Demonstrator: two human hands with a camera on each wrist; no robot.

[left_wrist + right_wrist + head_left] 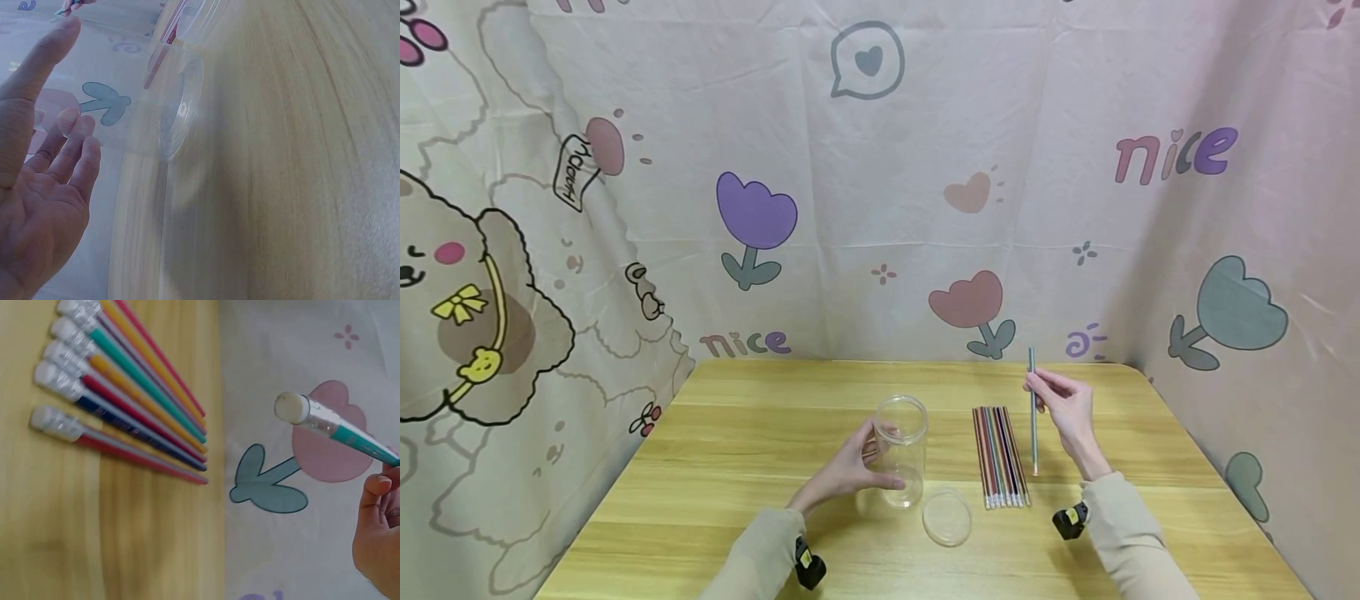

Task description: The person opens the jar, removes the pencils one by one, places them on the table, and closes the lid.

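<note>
A clear plastic jar stands upright on the table, its open mouth upward. My left hand grips it from the left, thumb in front and fingers behind; in the left wrist view, the jar's base is close to the wood. My right hand pinches a teal pencil and holds it upright above the table, eraser down. Left of that pencil lies a row of several coloured pencils, their white erasers toward me.
A round clear lid lies flat in front of the jar, slightly to its right. The wooden table ends at a patterned cloth hanging behind it and along both sides.
</note>
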